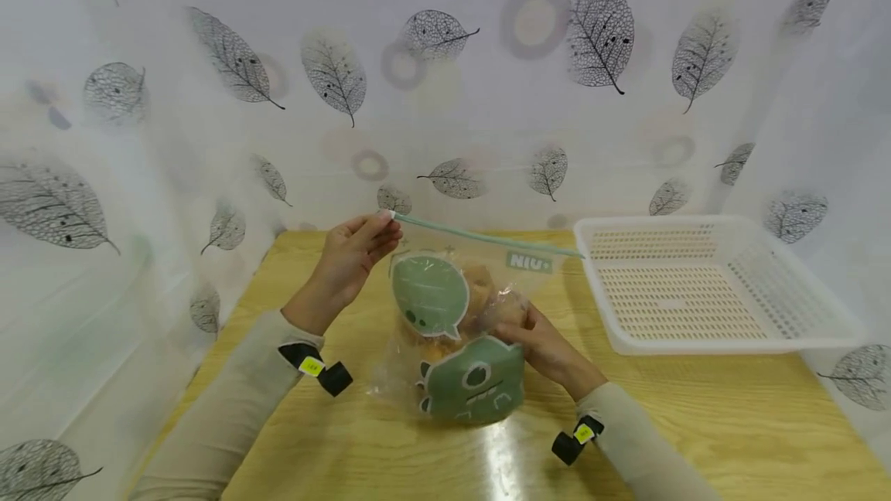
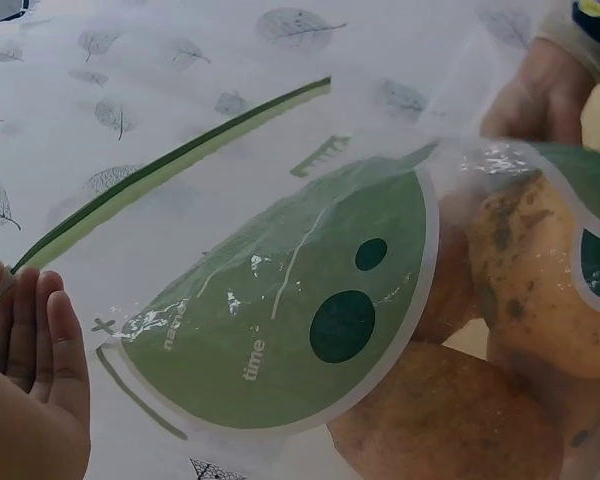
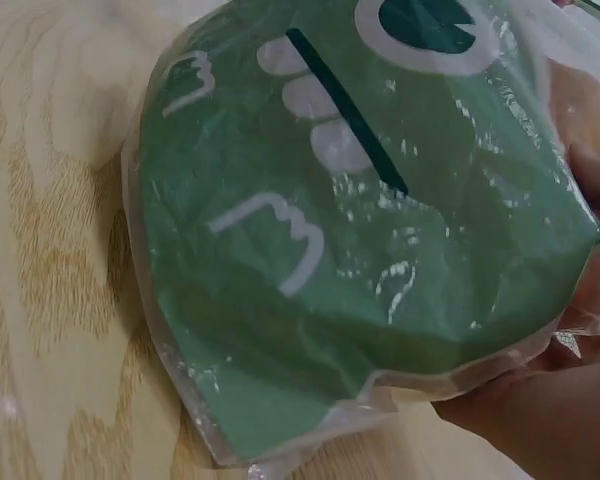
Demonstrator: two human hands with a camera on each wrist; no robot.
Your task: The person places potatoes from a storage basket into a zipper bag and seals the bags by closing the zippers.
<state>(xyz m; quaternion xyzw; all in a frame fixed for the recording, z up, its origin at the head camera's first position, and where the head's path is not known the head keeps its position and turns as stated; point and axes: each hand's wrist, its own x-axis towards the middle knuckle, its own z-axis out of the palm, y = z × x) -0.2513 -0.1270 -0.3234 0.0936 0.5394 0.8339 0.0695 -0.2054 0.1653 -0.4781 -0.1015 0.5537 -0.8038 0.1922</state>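
A clear zip bag [image 1: 429,296] with green cartoon prints stands over the table in the head view, a green zip strip [image 1: 487,237] along its top. Inside lie several potatoes [image 2: 540,290], brownish-orange with dark spots, partly hidden by the prints. My left hand [image 1: 353,261] pinches the left end of the zip strip between thumb and forefinger, other fingers loosely bent. My right hand [image 1: 550,346] grips the bag's right side; in the right wrist view, its thumb and fingers [image 3: 520,400] hold the bag's edge around the contents. The strip's right end hangs unheld.
A white plastic basket [image 1: 696,345] with slotted walls stands at the right on the wooden table [image 1: 320,439], close to the zip strip's right end in the head view. Behind and at the sides hangs a pale curtain [image 1: 473,114] with leaf prints.
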